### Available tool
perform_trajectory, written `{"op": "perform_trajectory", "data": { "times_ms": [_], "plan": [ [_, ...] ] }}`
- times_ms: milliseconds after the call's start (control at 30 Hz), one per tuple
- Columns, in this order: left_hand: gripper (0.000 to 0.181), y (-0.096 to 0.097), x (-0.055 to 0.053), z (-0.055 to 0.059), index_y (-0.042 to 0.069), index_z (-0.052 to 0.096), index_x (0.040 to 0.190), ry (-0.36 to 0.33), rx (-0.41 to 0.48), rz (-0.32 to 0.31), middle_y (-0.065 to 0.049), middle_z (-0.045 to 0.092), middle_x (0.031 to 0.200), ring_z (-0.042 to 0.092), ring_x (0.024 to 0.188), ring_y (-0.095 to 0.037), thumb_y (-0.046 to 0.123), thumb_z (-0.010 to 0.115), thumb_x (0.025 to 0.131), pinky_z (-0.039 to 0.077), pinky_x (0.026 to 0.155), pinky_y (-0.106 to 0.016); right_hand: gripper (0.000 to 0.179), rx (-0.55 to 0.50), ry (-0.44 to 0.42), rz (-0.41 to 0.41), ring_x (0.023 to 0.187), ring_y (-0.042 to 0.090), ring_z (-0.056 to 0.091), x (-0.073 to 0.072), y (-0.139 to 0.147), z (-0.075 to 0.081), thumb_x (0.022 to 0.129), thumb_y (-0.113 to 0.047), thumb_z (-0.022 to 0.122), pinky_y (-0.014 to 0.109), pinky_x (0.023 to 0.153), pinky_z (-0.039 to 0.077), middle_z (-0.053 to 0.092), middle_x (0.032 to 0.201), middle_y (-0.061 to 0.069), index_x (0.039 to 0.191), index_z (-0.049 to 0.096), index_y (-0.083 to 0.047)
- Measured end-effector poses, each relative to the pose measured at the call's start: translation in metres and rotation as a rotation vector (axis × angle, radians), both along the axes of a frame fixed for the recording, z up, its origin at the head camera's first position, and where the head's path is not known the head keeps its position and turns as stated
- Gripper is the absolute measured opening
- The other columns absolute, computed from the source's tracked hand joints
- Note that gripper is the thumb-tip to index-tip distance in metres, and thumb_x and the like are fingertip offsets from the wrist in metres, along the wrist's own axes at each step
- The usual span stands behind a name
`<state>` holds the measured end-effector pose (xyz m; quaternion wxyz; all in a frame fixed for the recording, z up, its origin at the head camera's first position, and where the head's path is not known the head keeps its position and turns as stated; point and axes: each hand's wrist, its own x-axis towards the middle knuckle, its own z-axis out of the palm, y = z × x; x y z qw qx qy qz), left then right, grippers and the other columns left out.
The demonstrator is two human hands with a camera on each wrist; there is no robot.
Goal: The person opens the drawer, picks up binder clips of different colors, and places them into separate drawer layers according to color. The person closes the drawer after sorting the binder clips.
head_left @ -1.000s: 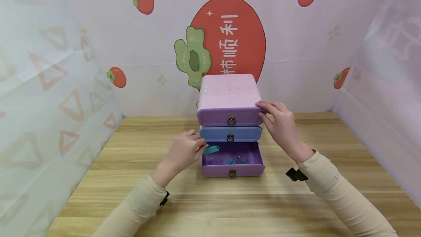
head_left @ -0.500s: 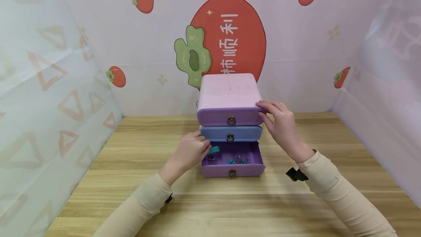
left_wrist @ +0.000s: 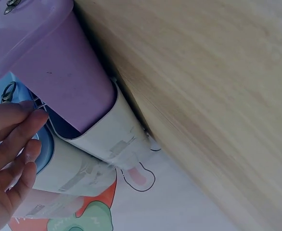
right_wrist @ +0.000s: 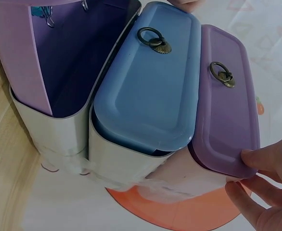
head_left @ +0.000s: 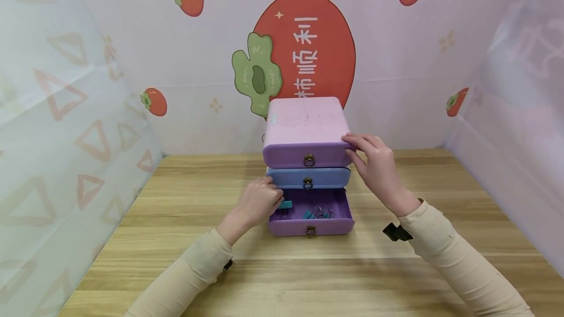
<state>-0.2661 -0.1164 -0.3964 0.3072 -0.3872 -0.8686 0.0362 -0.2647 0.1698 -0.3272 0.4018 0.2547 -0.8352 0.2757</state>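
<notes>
A pink-topped drawer unit point(head_left: 308, 119) stands on the table, its purple bottom drawer point(head_left: 282, 228) pulled out. My left hand point(head_left: 257, 202) is at the drawer's left side, thumb and fingertips together on the wire handle of a teal binder clip point(head_left: 286, 204). Part of that clip is behind the fingers. More teal binder clips point(head_left: 309, 215) with silver wire handles lie inside the drawer. With thumb on the front and fingers over the edge, my right hand point(head_left: 381, 175) grips the unit's upper right corner, beside the purple top drawer point(right_wrist: 227, 110).
Between the purple drawers sits a blue middle drawer point(head_left: 286, 178), pushed in, with a ring pull point(right_wrist: 153, 41). The wooden table point(head_left: 308, 278) extends in front and to both sides. A persimmon-printed cloth point(head_left: 198, 62) hangs close behind the unit.
My left hand has shifted right and slightly down, bringing the teal binder clip lower into the open drawer. The right hand stays at the corner of the unit.
</notes>
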Motion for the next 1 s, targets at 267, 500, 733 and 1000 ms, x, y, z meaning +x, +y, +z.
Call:
{"op": "perform_trajectory", "data": {
  "times_ms": [267, 500, 733, 1000],
  "plan": [
    [0.017, 0.0, 0.001, -0.001, 0.017, 0.067, 0.065, -0.04, -0.033, 0.015, 0.004, 0.065, 0.063, 0.05, 0.062, -0.016, 0.023, 0.076, 0.077, 0.042, 0.055, -0.027, 0.031, -0.001, 0.001, -0.001, 0.095, 0.028, 0.062, 0.0, 0.0, 0.0, 0.081, 0.0, 0.071, 0.042, 0.08, 0.054, 0.067, 0.107, 0.014, 0.111, 0.069, -0.004],
    [0.015, -0.002, 0.003, -0.002, 0.017, 0.067, 0.066, -0.027, -0.026, 0.006, 0.005, 0.065, 0.064, 0.048, 0.063, -0.015, 0.022, 0.077, 0.076, 0.042, 0.055, -0.027, 0.031, 0.0, -0.003, -0.002, 0.095, 0.028, 0.062, 0.0, 0.0, 0.0, 0.081, 0.0, 0.071, 0.042, 0.08, 0.054, 0.067, 0.108, 0.014, 0.112, 0.069, -0.004],
    [0.016, 0.002, 0.016, 0.004, 0.014, 0.065, 0.066, 0.092, 0.013, -0.085, 0.002, 0.065, 0.064, 0.046, 0.06, -0.016, 0.011, 0.07, 0.08, 0.036, 0.052, -0.025, 0.031, -0.002, -0.004, 0.004, 0.094, 0.028, 0.062, -0.001, 0.0, 0.0, 0.081, 0.0, 0.072, 0.042, 0.08, 0.053, 0.067, 0.108, 0.013, 0.112, 0.069, -0.004],
    [0.022, 0.016, 0.035, 0.01, 0.013, 0.067, 0.075, 0.283, -0.039, -0.306, 0.002, 0.062, 0.075, 0.054, 0.069, -0.015, 0.003, 0.052, 0.088, 0.041, 0.055, -0.023, 0.032, -0.003, -0.006, 0.005, 0.095, 0.028, 0.062, -0.001, 0.0, 0.0, 0.081, 0.0, 0.072, 0.042, 0.08, 0.054, 0.067, 0.108, 0.013, 0.112, 0.069, -0.004]
  ]
}}
